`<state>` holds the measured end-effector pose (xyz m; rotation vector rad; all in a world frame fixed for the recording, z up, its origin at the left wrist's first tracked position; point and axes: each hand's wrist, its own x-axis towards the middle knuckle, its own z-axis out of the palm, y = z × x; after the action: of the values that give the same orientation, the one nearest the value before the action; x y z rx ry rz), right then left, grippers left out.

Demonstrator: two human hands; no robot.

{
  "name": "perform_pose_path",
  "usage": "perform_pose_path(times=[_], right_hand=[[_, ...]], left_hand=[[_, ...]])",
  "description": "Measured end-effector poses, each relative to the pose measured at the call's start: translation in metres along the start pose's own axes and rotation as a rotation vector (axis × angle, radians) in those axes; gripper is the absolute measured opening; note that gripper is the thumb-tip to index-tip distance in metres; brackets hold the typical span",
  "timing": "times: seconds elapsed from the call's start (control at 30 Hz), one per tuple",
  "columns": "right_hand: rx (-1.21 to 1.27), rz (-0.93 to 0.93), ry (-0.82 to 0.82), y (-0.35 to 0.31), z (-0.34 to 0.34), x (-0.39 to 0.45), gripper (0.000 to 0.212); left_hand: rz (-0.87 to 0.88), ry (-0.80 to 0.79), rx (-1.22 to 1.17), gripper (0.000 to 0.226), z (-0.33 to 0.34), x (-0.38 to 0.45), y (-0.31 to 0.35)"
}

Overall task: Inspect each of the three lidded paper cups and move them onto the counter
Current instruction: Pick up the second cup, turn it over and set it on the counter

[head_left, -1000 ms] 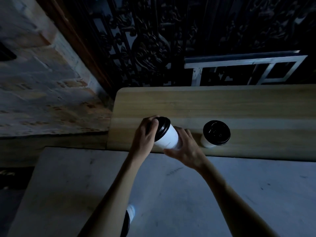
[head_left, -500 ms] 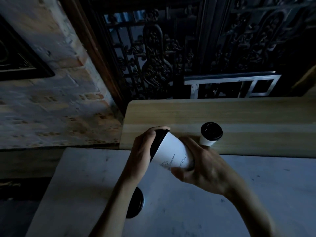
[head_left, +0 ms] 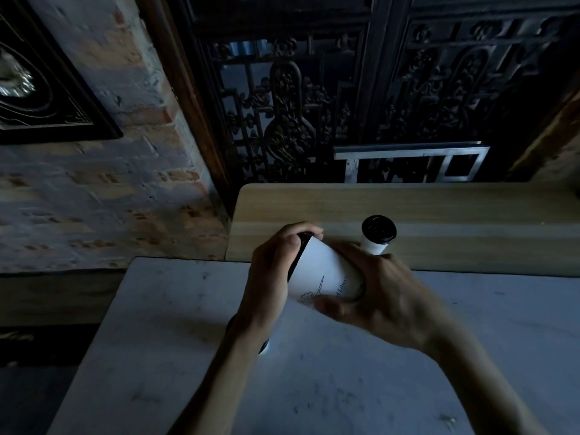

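Cup (head_left: 326, 273) was tipped on its side between both hands, up off the grey table (head_left: 157, 356), lid end pointing to about 10 o'clock and the base toward 4 o'clock. Left hand (head_left: 276, 271) was curled around the black lid (head_left: 298, 255), fingertips hooked over the top of the rim and thumb on the near side. Right hand (head_left: 389, 296) was wrapped around the base end, thumb (head_left: 332, 306) lying along the underside right by the little printed drawing, fingers curled over the far side. So both were clamped on it, not loose.

A second cup (head_left: 378, 235) stood upright on the wooden counter (head_left: 455, 221), at about 1 o'clock from the held one, just past the right hand's knuckles. The third cup (head_left: 264, 346) was mostly hidden under the left forearm at about 7 o'clock on the table, only a sliver of it showing.

Compared with half a second ago, the cup was tilted over a bit further, so more of the print faced up. Grip looked the same on both hands. A second ago it had been way more upright, right at the counter's edge. Second cup hadn't budged. Brick wall (head_left: 110, 199) at 9 o'clock, dark carved screen (head_left: 314, 105) at 12.
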<state>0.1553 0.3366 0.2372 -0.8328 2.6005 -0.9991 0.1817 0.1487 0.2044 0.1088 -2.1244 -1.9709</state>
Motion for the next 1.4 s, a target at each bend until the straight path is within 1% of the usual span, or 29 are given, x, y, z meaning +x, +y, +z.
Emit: perform_pose_path(times=[0.1, 0.27, 0.4, 0.57, 0.73, 0.77, 0.87, 0.9, 0.93, 1.03, 1.07, 1.13, 1.17, 1.2, 1.23, 1.27, 1.3, 1.37, 1.4], right_hand=[[-0.030, -0.014, -0.012, -0.006, -0.002, -0.006, 0.079], [-0.040, -0.043, 0.014, -0.014, 0.001, -0.013, 0.081], [0.012, -0.039, 0.031, -0.014, 0.004, -0.017, 0.082], [0.067, -0.019, -0.010, -0.013, 0.001, -0.018, 0.075], [0.418, 0.043, -0.024, -0.011, 0.007, -0.019, 0.054], [0.514, 0.057, -0.031, -0.011, 0.007, -0.019, 0.052], [0.867, 0.144, -0.118, -0.014, 0.008, -0.023, 0.057], [0.903, 0.157, -0.127, -0.015, 0.009, -0.024, 0.056], [0.846, 0.154, -0.096, -0.015, 0.012, -0.024, 0.057], [0.421, 0.081, 0.108, -0.018, 0.020, -0.026, 0.057], [0.299, 0.052, 0.146, -0.020, 0.022, -0.027, 0.062], [0.062, 0.046, 0.173, -0.025, 0.028, -0.031, 0.080], [0.008, 0.064, 0.184, -0.029, 0.031, -0.032, 0.085], [0.006, 0.065, 0.205, -0.030, 0.033, -0.033, 0.087], [0.054, 0.048, 0.224, -0.031, 0.034, -0.033, 0.085], [0.159, 0.027, 0.233, -0.032, 0.032, -0.032, 0.081], [0.322, 0.028, 0.223, -0.032, 0.029, -0.031, 0.075], [0.679, 0.071, 0.130, -0.034, 0.021, -0.029, 0.060], [0.792, 0.108, 0.077, -0.035, 0.019, -0.030, 0.057]], left_hand=[[0.030, -0.016, 0.018, 0.041, -0.003, -0.008, 0.002], [0.069, -0.019, 0.020, 0.045, -0.007, -0.018, 0.009], [0.101, -0.009, -0.008, 0.044, -0.008, -0.021, 0.013], [0.124, 0.013, -0.042, 0.044, -0.005, -0.027, 0.014], [0.082, -0.044, -0.062, 0.044, -0.008, -0.020, 0.026], [0.092, -0.037, -0.094, 0.041, -0.009, -0.019, 0.026], [0.119, -0.018, -0.164, 0.034, -0.009, -0.018, 0.028], [0.106, -0.006, -0.166, 0.033, -0.008, -0.018, 0.029], [0.091, 0.010, -0.163, 0.032, -0.008, -0.017, 0.030], [0.046, 0.065, -0.107, 0.028, -0.004, -0.012, 0.035], [0.030, 0.076, -0.092, 0.029, -0.002, -0.009, 0.035], [-0.021, 0.082, -0.086, 0.029, 0.001, -0.005, 0.035], [-0.039, 0.076, -0.086, 0.029, 0.002, -0.004, 0.036], [-0.048, 0.063, -0.085, 0.028, 0.002, -0.003, 0.035], [-0.048, 0.048, -0.092, 0.029, 0.001, -0.003, 0.035], [-0.044, 0.029, -0.110, 0.030, 0.000, -0.003, 0.034], [-0.039, 0.008, -0.143, 0.035, -0.002, -0.003, 0.035], [-0.049, -0.032, -0.230, 0.048, -0.007, -0.004, 0.034], [-0.061, -0.050, -0.270, 0.051, -0.008, -0.004, 0.033]])
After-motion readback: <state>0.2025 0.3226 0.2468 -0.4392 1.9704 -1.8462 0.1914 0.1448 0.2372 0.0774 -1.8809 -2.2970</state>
